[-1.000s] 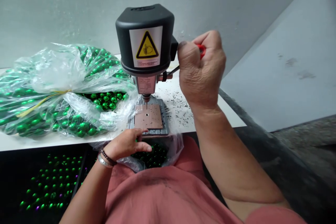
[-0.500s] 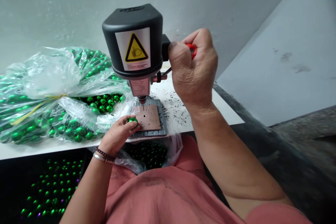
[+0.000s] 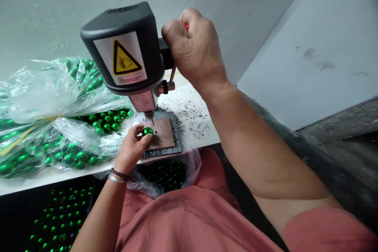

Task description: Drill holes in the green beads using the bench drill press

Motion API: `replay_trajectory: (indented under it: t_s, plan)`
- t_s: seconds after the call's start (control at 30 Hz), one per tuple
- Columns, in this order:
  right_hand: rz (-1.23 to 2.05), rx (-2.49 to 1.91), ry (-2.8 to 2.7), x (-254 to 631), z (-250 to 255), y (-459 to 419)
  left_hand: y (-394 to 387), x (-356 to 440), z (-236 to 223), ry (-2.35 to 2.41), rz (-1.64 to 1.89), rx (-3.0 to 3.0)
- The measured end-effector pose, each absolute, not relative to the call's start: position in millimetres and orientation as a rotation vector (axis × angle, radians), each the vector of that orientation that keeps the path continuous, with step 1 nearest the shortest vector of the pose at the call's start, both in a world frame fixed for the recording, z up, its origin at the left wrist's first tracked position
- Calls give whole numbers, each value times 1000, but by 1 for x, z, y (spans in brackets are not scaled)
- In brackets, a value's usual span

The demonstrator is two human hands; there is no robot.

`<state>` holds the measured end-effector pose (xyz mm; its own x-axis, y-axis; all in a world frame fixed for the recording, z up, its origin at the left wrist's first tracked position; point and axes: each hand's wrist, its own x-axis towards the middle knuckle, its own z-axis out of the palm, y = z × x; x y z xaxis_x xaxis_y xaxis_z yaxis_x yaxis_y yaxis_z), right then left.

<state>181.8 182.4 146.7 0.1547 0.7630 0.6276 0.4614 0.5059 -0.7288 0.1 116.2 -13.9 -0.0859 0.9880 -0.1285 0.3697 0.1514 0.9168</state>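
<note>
Between the thumb and fingers of my left hand (image 3: 134, 143) is a shiny green ball (image 3: 147, 130), held over the left part of a brown board (image 3: 163, 136) with a small hole in it. The board lies on the grey slotted base (image 3: 178, 138) of a bench drill press (image 3: 124, 47). Its thin drill bit (image 3: 152, 122) points down just right of the ball, apart from the board. My right hand (image 3: 197, 45) is wrapped round the red-knobbed lever at the machine's right side; only a bit of the red knob (image 3: 186, 27) shows.
Clear plastic bags full of green balls (image 3: 82, 157) cover the table's left side. Dark shavings (image 3: 193, 116) litter the white table (image 3: 206, 134) on the right. An open bag of green balls (image 3: 165, 173) sits at my lap, and more balls (image 3: 60, 212) lie in a dark area lower left.
The ball in my left hand has moved from the board's left edge closer to the hole and drill bit. My right hand has risen with the lever. The view has shifted and tilted slightly.
</note>
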Motion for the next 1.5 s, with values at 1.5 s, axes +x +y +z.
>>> replay_trajectory:
  t_s: [1.5]
  plan:
    - [-244, -1128, -1462, 176, 68, 111, 137, 16, -30, 1735, 717, 1871]
